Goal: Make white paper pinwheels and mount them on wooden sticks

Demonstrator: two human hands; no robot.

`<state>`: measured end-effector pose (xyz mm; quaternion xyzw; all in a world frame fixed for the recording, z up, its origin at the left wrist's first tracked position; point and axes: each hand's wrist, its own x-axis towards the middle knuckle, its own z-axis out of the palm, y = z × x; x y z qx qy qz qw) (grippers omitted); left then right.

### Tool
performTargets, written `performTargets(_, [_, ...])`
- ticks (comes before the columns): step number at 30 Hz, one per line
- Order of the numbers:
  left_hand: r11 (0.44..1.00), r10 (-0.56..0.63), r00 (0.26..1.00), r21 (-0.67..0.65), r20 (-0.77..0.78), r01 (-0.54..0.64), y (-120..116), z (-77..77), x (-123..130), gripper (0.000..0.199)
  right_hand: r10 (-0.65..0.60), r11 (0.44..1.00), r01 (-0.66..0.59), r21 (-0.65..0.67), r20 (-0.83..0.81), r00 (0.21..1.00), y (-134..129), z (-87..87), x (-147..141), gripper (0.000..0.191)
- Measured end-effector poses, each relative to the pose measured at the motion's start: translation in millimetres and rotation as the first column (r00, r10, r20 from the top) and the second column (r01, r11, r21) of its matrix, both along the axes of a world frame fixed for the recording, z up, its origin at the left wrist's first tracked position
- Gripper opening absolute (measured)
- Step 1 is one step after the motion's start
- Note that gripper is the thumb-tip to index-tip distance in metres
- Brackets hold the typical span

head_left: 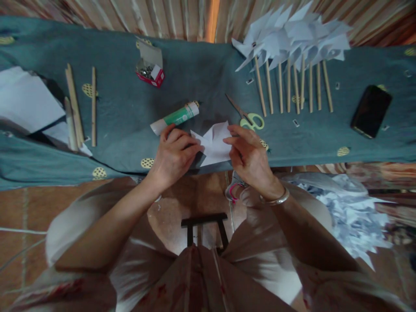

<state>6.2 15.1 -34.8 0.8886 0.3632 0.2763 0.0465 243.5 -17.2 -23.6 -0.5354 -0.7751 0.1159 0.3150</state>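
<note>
A white paper pinwheel [216,145], partly folded and without a stick, lies at the table's front edge between my hands. My left hand [175,151] pinches its left corner between thumb and fingers. On the other side my right hand [248,154] grips its right edge, thumb below and fingers above. Just beyond my left hand lies a green and white glue stick [178,116]. Scissors with pale green handles [251,121] rest just past my right hand, blades pointing away to the left.
Finished pinwheels on sticks [302,37] lie at the back right, near a black phone [372,110]. A red box of metal pins [150,71] stands at the back. Wooden sticks [74,106] and white paper sheets [27,99] are left. More folded paper [354,216] hangs lower right.
</note>
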Motion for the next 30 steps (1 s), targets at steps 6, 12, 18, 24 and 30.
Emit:
performTargets(6, [0.999,-0.028,0.999,0.034,0.040,0.027,-3,4.7,5,0.014,0.049,0.998,-0.047,-0.034,0.051,0.997,-1,-1.5,-1,0.033])
performTargets(12, [0.991,-0.113,0.994,0.071,0.004,0.113,-13,7.1,19,0.023,0.055,0.997,-0.052,-0.054,0.066,0.996,-2,-5.4,-3,0.032])
performTargets(18, [0.992,-0.122,0.988,-0.001,-0.098,0.122,-16,7.9,26,0.015,0.065,0.996,-0.058,-0.065,0.109,0.992,-4,-2.8,-4,0.032])
performTargets(24, [0.987,-0.153,0.983,0.043,-0.106,0.158,-17,8.2,26,0.013,0.101,0.991,-0.092,-0.100,0.085,0.991,-6,1.8,2,0.044])
performTargets(30, [0.976,-0.135,0.983,0.154,-0.125,0.154,-19,8.1,22,0.014,0.183,0.975,-0.177,-0.135,0.037,0.982,-10,7.5,11,0.057])
